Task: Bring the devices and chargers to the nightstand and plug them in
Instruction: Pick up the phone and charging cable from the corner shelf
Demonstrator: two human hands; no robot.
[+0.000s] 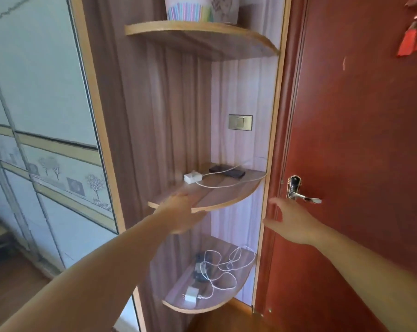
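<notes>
Pale blue wardrobe sliding doors [42,130] with a little tree-print band fill the far left, and right next to them sits a wood-grain corner shelf unit [154,111] with rounded shelves. Left hand [178,212] is reaching in at the front edge of the middle shelf [226,197], palm down and fingers spread, not gripping anything as far as I can see, though it's motion-blurred so the fingertips are hard to read. Just past it on that same shelf is a white charger brick [192,177] with its white cable [229,184] looping along the shelf toward the right edge, and behind that a dark phone [227,171] lying flat near the back wall. One shelf down there's a second white charger [191,295] near the front rim, a tangled white cord [223,267] piled up behind it, and some dark device [200,267] under the cord that I can't make out properly. Up top, a striped pastel container [200,8] sits on the highest shelf. A beige wall switch [240,122] is on the back panel. Right hand [291,221] hangs in the air beside the unit, fingers open and loose, holding nothing, in front of the red door [358,140] and just below its metal lever handle [301,191].
</notes>
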